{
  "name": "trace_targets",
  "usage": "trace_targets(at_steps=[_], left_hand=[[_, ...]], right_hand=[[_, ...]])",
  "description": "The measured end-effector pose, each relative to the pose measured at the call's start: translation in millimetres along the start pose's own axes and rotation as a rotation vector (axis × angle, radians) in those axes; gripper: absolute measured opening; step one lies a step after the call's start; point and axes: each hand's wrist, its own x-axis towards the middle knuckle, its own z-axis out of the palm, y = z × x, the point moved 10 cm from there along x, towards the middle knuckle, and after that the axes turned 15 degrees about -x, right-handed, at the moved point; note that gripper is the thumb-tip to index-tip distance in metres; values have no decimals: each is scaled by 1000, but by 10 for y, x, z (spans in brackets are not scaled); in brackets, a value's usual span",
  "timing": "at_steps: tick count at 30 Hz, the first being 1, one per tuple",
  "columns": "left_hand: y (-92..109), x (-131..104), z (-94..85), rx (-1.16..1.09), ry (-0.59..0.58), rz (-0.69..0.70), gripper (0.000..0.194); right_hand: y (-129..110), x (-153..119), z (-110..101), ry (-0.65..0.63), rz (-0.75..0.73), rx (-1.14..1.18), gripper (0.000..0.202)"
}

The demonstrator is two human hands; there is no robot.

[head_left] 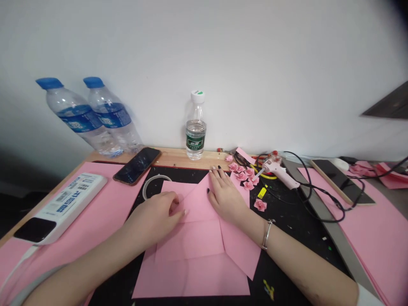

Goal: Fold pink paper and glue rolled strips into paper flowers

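Head view: folded pink paper, laid at lower centre, is partly hidden by the left hand and the right hand; the left forearm is cut off at lower left; whether paper is pinched by the left hand, curled with its tips partly unseen, cannot be told, while the right is laid palm down, thumb spread from extended fingers

We note pink paper, crossed by creases, a slanting panel along its right side. It lies nearly flat, near middle.
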Motion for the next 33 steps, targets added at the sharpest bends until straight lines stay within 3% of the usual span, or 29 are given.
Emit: trace_targets(at_steps=[3,7,12,15,21,28,33], left_hand=[[-56,138,78,22,-70,-64,20],[17,149,161,-142,-145,12,9],[284,-28,148,-355,-107,183,49],[427,-172,215,-402,-144,267,61],[441,-335,374,-224,-130,319,62],[446,-359,477,-84,-132,333,56],[440,-397,585,-29,-69,440,64]], right_hand=[[7,-3,8,6,2,-4,57],[6,-5,14,20,-7,-11,57],[-6,-12,-16,38,-17,-11,53],[-19,-21,-54,61,-18,-19,52],[-26,-34,-104,93,4,-60,53],[-1,-19,-79,29,28,-77,56],[6,-15,-89,37,46,-73,56]])
